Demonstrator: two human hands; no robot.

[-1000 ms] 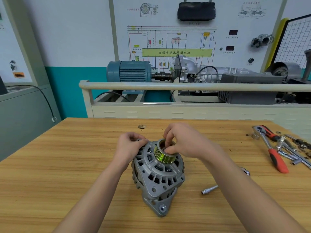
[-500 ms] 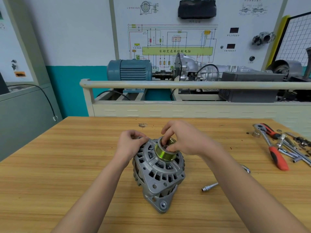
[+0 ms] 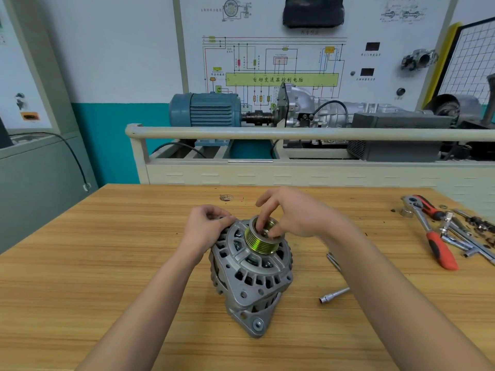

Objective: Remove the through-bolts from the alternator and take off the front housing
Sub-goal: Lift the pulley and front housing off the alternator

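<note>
Nearest, the alternator (image 3: 250,274) stands on the wooden worktop (image 3: 80,263), its grey cast-metal front housing (image 3: 257,269) facing up and toward the camera. The housing is round, ribbed with vent slots, and ends in a triangular mounting ear with a bolt hole at the near side. On top sits a grooved pulley (image 3: 261,238) with a yellow-green metallic sheen. The left hand (image 3: 206,228) rests on the housing's far left rim with fingers curled; whether it pinches a bolt there is hard to tell. The right hand (image 3: 292,215) reaches over the pulley, its fingertips (image 3: 261,223) bunched down into the pulley's centre, apparently pinching something small. To the right, a slim steel socket extension (image 3: 333,295) lies on the grained wood. Farther right lies a ratchet with a red handle (image 3: 434,236) among loose chrome tools (image 3: 466,234). Beyond the worktop, a cream railed stand (image 3: 267,135) carries a blue finned motor (image 3: 206,109) below a wiring-diagram board (image 3: 281,68).
</note>
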